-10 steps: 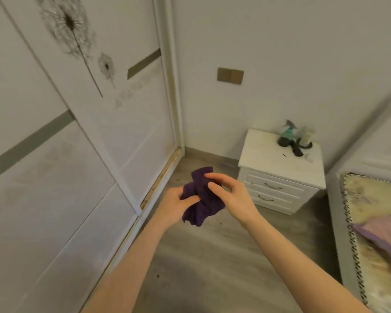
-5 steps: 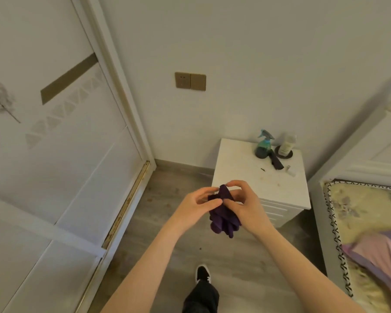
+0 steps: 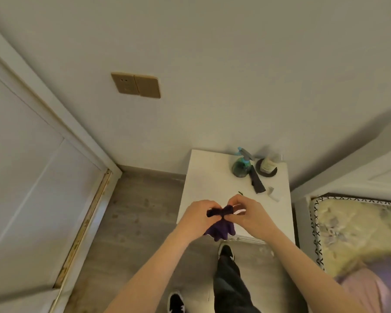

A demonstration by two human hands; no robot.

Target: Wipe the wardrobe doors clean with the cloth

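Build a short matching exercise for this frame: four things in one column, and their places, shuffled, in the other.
Things:
1. purple cloth
2. spray bottle
3. wardrobe door
4. tan wall plates

Places:
A. left edge of the view, above the floor track
B. bunched between the left hand and the right hand
C. on the wall, above the nightstand
D. back of the white nightstand top

Pairs: 1-B, 2-D, 3-A, 4-C
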